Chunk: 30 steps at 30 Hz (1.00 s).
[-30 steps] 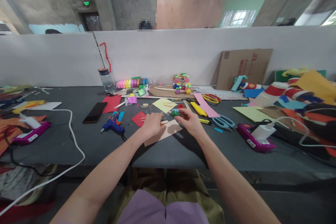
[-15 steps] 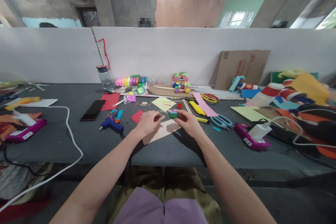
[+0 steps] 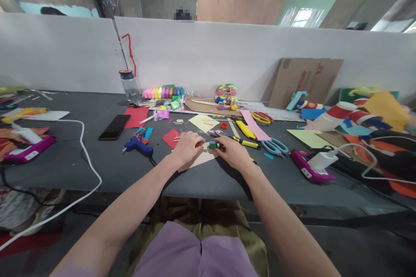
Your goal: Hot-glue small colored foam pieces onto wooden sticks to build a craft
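My left hand (image 3: 187, 148) hovers over a beige sheet of card (image 3: 199, 161) with its fingers pinched together. Whatever sits between those fingertips is too small to make out. On the other side, my right hand (image 3: 234, 152) pinches a small green and blue round piece (image 3: 212, 144) between thumb and fingers, close above the card's upper edge. The two hands are a short way apart. A red square of paper (image 3: 170, 138) with thin sticks on it lies beside my left hand. Near my right hand lies a yellow and black cutter knife (image 3: 246, 143).
A blue glue gun (image 3: 139, 146) and a phone (image 3: 114, 127) lie on the left. Blue-handled scissors (image 3: 274, 146) and a purple power strip (image 3: 310, 169) are on the right. Farther back stand a colourful beaded model (image 3: 226, 96) and a water bottle (image 3: 129, 86).
The view has tilted down a little. My right hand has turned more palm-down over the table, keeping the green piece. The small flat strip in my left fingers no longer shows clearly.
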Motion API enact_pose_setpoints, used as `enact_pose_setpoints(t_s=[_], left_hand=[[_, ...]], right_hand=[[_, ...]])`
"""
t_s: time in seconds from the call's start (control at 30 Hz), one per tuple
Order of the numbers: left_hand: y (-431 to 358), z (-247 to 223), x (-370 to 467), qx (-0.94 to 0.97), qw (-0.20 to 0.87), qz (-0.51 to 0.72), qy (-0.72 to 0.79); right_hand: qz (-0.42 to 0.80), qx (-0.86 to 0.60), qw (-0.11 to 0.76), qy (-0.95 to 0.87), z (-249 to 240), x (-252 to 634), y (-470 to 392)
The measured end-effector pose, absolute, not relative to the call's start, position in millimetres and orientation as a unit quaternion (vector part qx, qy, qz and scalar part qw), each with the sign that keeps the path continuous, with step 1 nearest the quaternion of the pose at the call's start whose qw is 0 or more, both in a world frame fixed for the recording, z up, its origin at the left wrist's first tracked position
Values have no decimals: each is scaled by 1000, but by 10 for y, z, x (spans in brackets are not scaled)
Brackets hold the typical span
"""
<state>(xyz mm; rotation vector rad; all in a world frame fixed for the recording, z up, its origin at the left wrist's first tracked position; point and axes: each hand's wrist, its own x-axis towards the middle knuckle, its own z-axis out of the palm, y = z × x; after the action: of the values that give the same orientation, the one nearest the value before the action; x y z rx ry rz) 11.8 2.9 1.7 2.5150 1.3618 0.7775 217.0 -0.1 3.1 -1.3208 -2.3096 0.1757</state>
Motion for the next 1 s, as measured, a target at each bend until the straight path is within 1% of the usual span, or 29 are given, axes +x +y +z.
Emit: enact_pose_setpoints(t_s=[0.33,0.6,0.8,1.0], left_hand=[[121,-98,114,836,142,270,456],[139,-121,85,833,134,277,459],[143,-133,98,832,136,277,460],[151,-158,109,831,146,279,459]], right_hand=[[59,-482,216,-847,56,2152,-16],[46,-478,216,-850,7,2199,27],[36,-480,202,-853,20,2174,11],[52,-474,210,-854,22,2167,16]])
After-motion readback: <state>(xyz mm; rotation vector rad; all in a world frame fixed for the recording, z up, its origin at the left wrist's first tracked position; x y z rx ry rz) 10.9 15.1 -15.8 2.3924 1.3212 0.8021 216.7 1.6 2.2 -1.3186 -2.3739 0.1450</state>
